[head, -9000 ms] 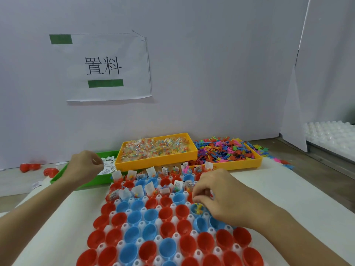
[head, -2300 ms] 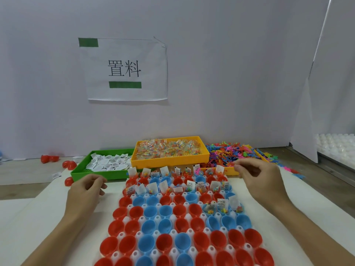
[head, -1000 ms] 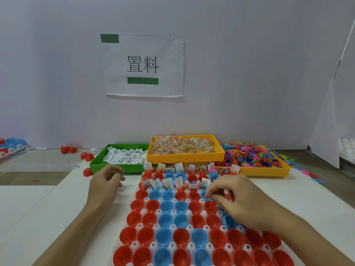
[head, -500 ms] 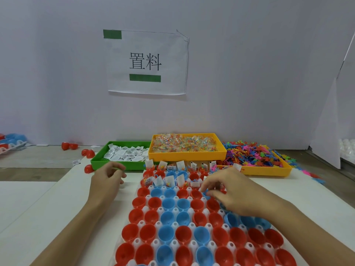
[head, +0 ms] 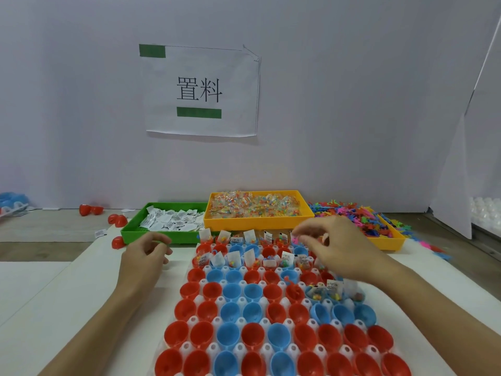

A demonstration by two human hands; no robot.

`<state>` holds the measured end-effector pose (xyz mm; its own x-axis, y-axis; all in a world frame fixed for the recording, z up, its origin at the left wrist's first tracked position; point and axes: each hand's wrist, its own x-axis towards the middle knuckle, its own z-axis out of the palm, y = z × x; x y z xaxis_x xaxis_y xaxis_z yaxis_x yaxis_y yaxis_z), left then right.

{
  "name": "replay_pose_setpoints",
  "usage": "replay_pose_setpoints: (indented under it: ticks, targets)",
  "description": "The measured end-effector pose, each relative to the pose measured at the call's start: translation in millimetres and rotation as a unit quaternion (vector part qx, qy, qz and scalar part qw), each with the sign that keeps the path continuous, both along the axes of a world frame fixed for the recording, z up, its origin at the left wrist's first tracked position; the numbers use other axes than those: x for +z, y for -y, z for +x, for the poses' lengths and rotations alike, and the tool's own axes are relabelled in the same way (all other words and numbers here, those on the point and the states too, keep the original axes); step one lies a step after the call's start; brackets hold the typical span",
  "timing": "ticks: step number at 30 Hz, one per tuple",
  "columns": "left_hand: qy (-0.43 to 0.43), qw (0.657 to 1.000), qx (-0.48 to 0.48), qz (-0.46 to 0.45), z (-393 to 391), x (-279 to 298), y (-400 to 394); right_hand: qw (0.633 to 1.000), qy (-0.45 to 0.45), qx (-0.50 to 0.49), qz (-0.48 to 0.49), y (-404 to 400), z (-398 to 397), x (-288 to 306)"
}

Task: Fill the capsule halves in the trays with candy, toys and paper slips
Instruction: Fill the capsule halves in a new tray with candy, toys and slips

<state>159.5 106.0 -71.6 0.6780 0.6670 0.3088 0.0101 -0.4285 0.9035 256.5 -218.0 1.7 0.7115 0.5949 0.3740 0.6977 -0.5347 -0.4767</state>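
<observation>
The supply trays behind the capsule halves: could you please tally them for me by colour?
Green: 1, the slip tray
Yellow: 2, the candy tray and the toy tray
Total: 3

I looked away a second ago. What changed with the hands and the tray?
The right hand lifted off the middle rows and moved back toward the far cups. The left hand stayed curled beside the tray; near cups remain empty.
</observation>
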Motion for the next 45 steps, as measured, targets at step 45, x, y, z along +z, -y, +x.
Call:
replay_pose_setpoints:
  ticks: [45]
  targets:
    - [0.056, 0.995, -0.049, 0.062, -13, 43, 30, 0.937, -0.2, -0.01, 0.288, -8, -17, 0]
